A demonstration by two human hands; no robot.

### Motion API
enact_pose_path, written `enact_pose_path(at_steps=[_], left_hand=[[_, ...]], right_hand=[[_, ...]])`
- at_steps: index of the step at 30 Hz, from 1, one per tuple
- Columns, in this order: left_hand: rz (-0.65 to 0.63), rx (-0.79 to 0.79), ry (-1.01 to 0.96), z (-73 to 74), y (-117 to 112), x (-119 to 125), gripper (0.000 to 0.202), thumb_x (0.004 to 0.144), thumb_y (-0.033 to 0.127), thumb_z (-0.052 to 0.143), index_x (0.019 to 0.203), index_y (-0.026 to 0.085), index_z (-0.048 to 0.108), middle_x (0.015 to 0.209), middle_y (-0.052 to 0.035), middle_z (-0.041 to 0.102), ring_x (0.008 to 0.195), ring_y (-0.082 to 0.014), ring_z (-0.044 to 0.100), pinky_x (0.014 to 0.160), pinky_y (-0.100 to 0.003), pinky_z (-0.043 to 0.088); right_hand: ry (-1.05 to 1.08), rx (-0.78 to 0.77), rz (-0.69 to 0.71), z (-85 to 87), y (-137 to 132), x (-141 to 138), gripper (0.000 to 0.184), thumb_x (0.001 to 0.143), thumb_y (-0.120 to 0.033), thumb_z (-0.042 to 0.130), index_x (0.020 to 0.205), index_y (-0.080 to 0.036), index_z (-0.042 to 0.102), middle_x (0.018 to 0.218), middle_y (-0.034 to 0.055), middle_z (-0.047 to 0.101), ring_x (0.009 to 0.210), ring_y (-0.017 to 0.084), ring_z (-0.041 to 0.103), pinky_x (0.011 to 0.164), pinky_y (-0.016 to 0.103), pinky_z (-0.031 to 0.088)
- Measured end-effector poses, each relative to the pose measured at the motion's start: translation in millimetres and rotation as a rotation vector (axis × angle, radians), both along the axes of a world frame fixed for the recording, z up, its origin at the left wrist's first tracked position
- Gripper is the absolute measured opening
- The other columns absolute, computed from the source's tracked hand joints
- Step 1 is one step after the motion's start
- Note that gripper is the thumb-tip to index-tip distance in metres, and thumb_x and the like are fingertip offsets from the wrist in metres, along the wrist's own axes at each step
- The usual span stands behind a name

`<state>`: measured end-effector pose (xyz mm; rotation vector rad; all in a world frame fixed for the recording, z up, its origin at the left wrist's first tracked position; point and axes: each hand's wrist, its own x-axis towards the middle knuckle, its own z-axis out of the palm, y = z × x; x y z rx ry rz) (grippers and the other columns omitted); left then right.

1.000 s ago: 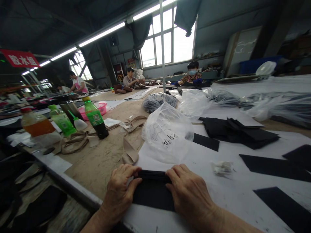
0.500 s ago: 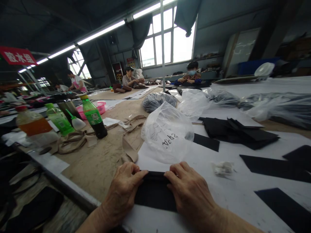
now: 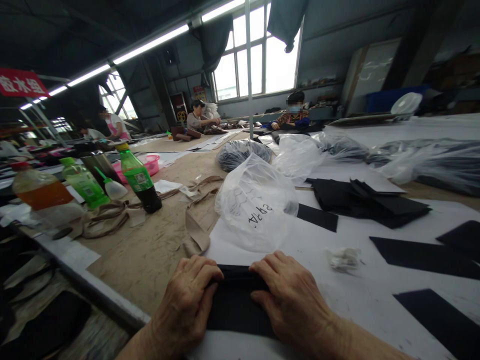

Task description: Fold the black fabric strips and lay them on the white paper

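Note:
A flat black fabric piece point(image 3: 239, 310) lies on white paper point(image 3: 367, 305) in front of me, its far edge folded over. My left hand point(image 3: 189, 295) grips the left end of that fold, thumb on the near side and fingers curled over the top. At the right end, my right hand point(image 3: 288, 295) pinches the fold in the same way. Both palms hide the side edges of the piece. Just beyond the hands sits a clear plastic bag point(image 3: 255, 205) with black writing on it.
Loose black pieces point(image 3: 416, 255) and a black stack point(image 3: 363, 200) lie to the right, near a crumpled white scrap point(image 3: 343, 259). Leftward stand a green bottle point(image 3: 138, 177), a squeeze bottle point(image 3: 112, 186) and a jug of orange liquid point(image 3: 41, 187). Co-workers point(image 3: 294, 112) sit across the table.
My thumbs have come down from the fold's top edge to its near side, and my fingers now curl over it. The view has shifted slightly.

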<state>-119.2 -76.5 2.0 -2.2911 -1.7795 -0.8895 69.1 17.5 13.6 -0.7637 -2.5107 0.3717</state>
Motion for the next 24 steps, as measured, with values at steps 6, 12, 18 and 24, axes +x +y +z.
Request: enact_pose_path(at_steps=[6, 12, 18, 24], left_hand=[[-0.014, -0.022, -0.007, 1.3, 0.8, 0.8, 0.024, 0.076, 0.003, 0.041, 0.094, 0.02, 0.045, 0.095, -0.005, 0.054, 0.091, -0.0196, 0.049, 0.081, -0.038, 0.036], [-0.027, -0.015, -0.061, 0.2, 0.4, -1.6, 0.032, 0.077, 0.005, 0.042, 0.104, 0.021, 0.045, 0.094, -0.0037, 0.056, 0.09, -0.0182, 0.05, 0.081, -0.036, 0.038], [-0.092, -0.169, -0.511, 7.5, -4.5, -15.3, 0.035, 0.086, 0.021, 0.041, 0.119, 0.03, 0.047, 0.098, 0.0001, 0.06, 0.095, -0.015, 0.054, 0.085, -0.029, 0.042], [-0.108, 0.023, 0.127, 17.4, -2.5, 10.7, 0.042, 0.08, 0.019, 0.049, 0.122, 0.021, 0.046, 0.105, -0.0076, 0.059, 0.095, -0.0234, 0.05, 0.085, -0.043, 0.035]], right_hand=[[-0.008, 0.006, -0.064, 3.4, 1.9, -5.6, 0.021, 0.061, -0.006, 0.062, 0.079, -0.017, 0.062, 0.085, 0.0064, 0.057, 0.08, 0.021, 0.046, 0.068, 0.032, 0.037], [0.095, 0.136, -0.021, -2.8, 0.6, -9.1, 0.018, 0.057, -0.002, 0.056, 0.069, -0.014, 0.056, 0.074, 0.0058, 0.056, 0.072, 0.02, 0.044, 0.064, 0.032, 0.032], [0.127, 0.25, 0.015, -9.4, -0.6, -8.1, 0.01, 0.062, -0.006, 0.049, 0.065, -0.014, 0.054, 0.063, 0.0055, 0.053, 0.059, 0.017, 0.04, 0.06, 0.031, 0.028], [0.254, 0.246, 0.045, -5.9, -5.9, -5.6, 0.014, 0.067, -0.006, 0.041, 0.064, -0.015, 0.052, 0.062, 0.0059, 0.051, 0.059, 0.017, 0.04, 0.059, 0.03, 0.03]])
